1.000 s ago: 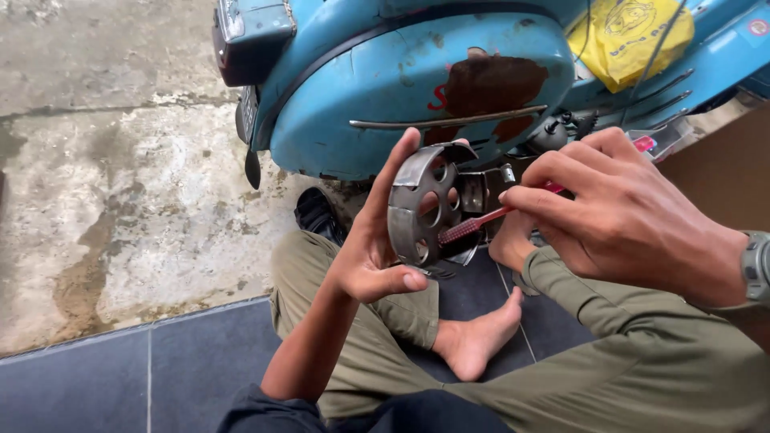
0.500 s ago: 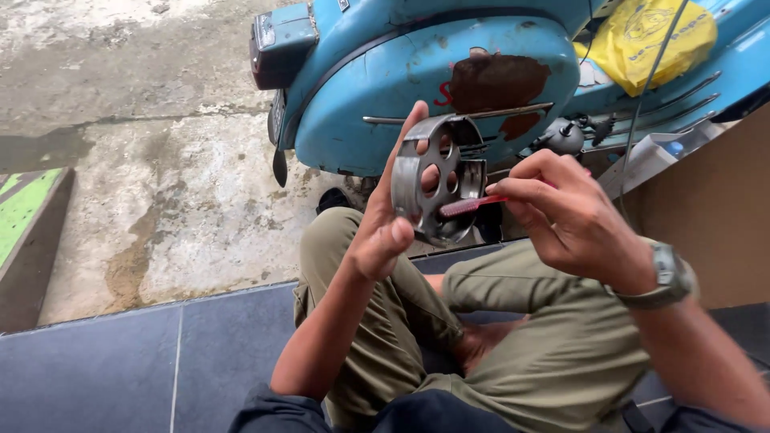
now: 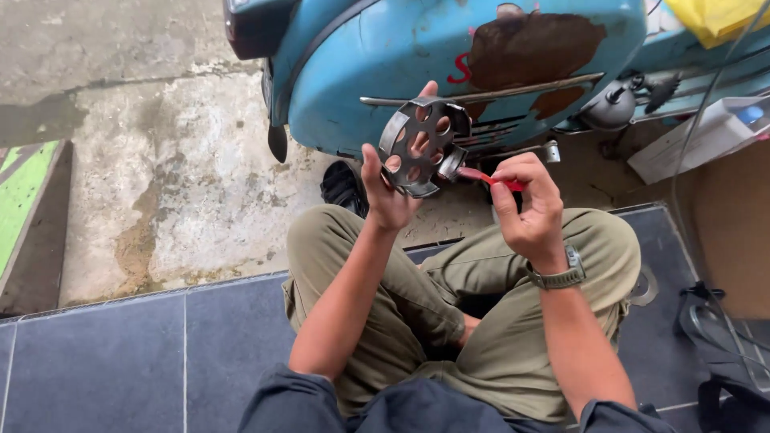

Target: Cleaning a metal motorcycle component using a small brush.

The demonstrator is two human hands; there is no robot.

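Left hand (image 3: 389, 196) clamps round perforated metal drum (image 3: 421, 144) by its rim, open face tilted toward right hand (image 3: 525, 204), which pinches red-handled tool (image 3: 489, 178) lying level, tip at drum; blue scooter (image 3: 449, 72) close beyond.

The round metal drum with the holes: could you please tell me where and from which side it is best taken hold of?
Probably by its rim, from the lower left. The round metal drum is shallow, with a raised side wall that fingers can wrap around, and the left hand already clamps it there, thumb on the holed face. This likely leaves the right side free, where the right hand brings a red-handled tool.
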